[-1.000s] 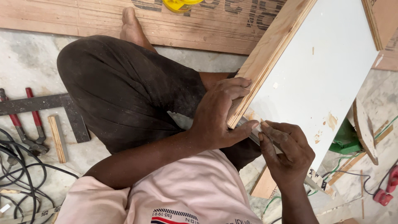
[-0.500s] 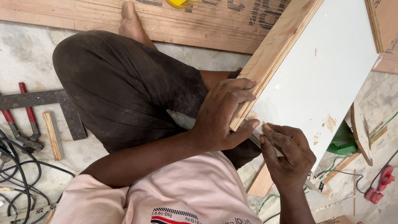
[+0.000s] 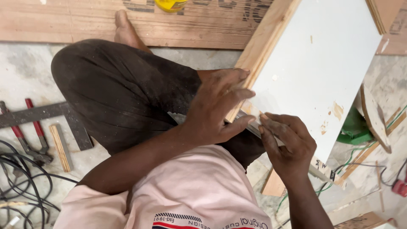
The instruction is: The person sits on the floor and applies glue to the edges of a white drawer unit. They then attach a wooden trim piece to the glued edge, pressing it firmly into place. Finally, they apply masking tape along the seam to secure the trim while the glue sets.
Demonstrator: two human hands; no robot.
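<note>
A person sits cross-legged on a concrete floor (image 3: 25,76), a white laminated board (image 3: 322,72) resting tilted across the lap. The left hand (image 3: 216,108) lies spread over the board's near wooden edge, fingers (image 3: 237,95) extended flat against it, holding nothing. The right hand (image 3: 288,142) is closed around a thin flat strip (image 3: 250,127), pressing it against the board's lower corner; what the strip is made of cannot be told. Red-handled pliers (image 3: 32,140) and a dark metal square (image 3: 46,114) lie on the floor to the person's left, beside a short wooden offcut (image 3: 60,147) and black cables (image 3: 21,178). A long plywood sheet (image 3: 85,21) lies beyond the knees.
</note>
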